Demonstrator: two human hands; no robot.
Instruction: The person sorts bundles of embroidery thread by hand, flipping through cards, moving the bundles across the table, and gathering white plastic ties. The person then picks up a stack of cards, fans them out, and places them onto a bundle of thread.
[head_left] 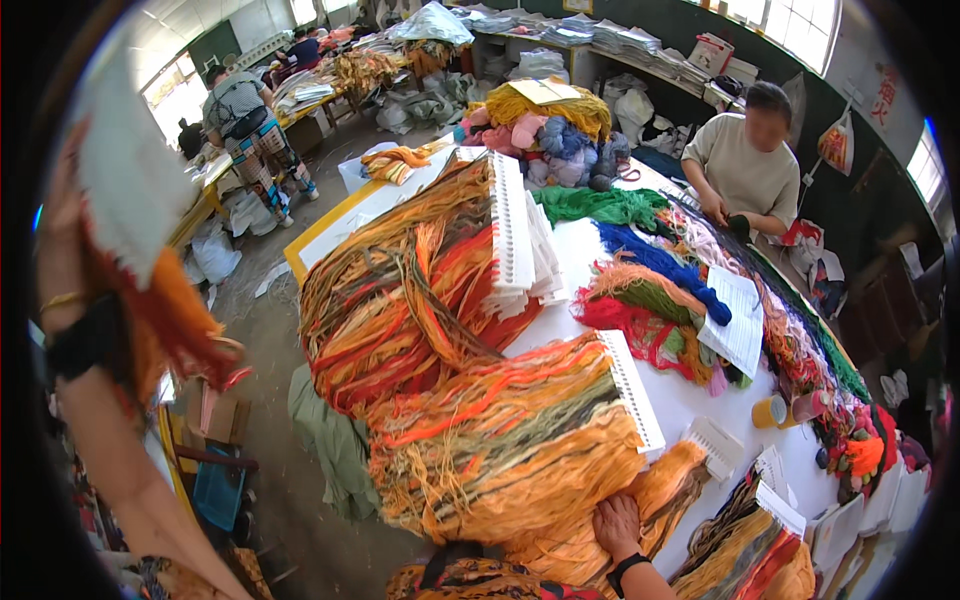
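My left hand is raised at the far left, blurred, closed on a white card with orange and red threads hanging from it. On the table, my right hand lies on a bundle of orange threads, its fingers extended over the strands. Just beyond it is a stack of orange, red and olive threads fixed along a punched white card. Behind that rises a taller pile of similar carded threads. Another carded bundle lies to the right of my right hand.
Loose blue yarn, green yarn and a paper sheet cover the white table. Two thread spools stand at the right. A person works across the table; another person stands far left. A blue crate is on the floor.
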